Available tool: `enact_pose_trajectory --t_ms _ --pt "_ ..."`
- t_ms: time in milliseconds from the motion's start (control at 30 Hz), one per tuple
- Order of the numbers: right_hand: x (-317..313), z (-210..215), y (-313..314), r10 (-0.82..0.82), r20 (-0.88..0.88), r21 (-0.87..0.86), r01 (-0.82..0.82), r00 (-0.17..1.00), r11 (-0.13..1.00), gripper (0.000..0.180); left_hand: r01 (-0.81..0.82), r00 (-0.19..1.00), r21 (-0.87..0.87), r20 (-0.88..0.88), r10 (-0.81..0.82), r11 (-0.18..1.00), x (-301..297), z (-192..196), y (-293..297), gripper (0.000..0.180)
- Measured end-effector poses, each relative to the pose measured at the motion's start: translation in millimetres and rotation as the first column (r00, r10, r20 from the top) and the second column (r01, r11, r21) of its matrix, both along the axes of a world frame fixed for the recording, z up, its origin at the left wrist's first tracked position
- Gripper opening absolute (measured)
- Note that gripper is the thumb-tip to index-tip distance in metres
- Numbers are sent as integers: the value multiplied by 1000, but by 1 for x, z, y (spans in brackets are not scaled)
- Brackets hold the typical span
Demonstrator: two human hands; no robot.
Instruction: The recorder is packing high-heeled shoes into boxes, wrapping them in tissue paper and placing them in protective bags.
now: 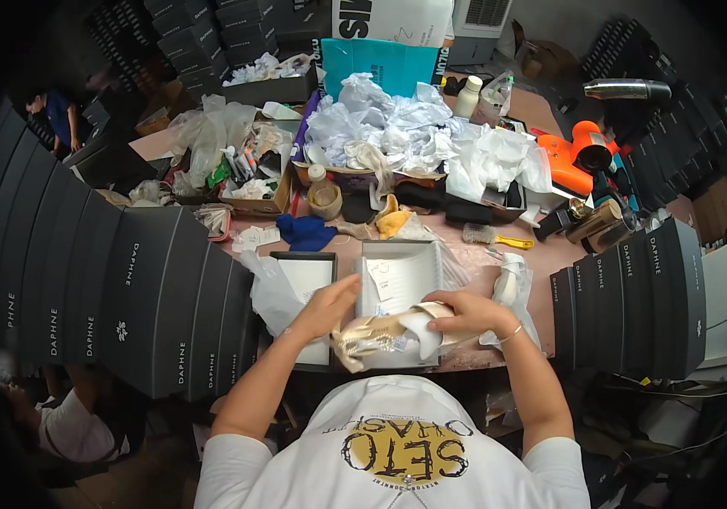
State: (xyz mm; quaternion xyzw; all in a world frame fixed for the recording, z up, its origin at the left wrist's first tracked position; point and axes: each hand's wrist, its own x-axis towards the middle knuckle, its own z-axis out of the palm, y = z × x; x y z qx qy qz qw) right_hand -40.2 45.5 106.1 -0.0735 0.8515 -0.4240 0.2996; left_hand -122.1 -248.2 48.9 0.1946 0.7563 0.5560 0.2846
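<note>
I see the right hand (463, 314) clamped on the heel end of one cream sandal (384, 327), perhaps so that its pearled toe is left free above the near edge of the surface (543, 252); the left hand (329, 305) is near this toe, open and seemingly empty. Two open dark boxes (421, 270) lie side by side, probably for easy reach, and behind them I count one yellow-handled brush (497, 237).

Pale capital lettering runs along the dark box stacks (159, 305) at nine o'clock and the matching boxes (656, 297) at three. Bold black capitals mark the white bag (397, 21) at twelve, and black letters over a yellow disc the white T-shirt (397, 458) at six. Near the centre, print on the white card (384, 284) in the open box (429, 263) is too small to read.
</note>
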Motion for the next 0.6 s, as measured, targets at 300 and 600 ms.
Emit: enact_pose_trajectory --t_ms 300,600 --pt "1 -1 -78 111 -397 171 -46 911 984 41 -467 374 290 921 -111 835 77 -34 19 61" --pt "14 -85 -106 -202 -382 -246 111 902 963 53 -762 421 138 848 323 632 108 -77 21 68"
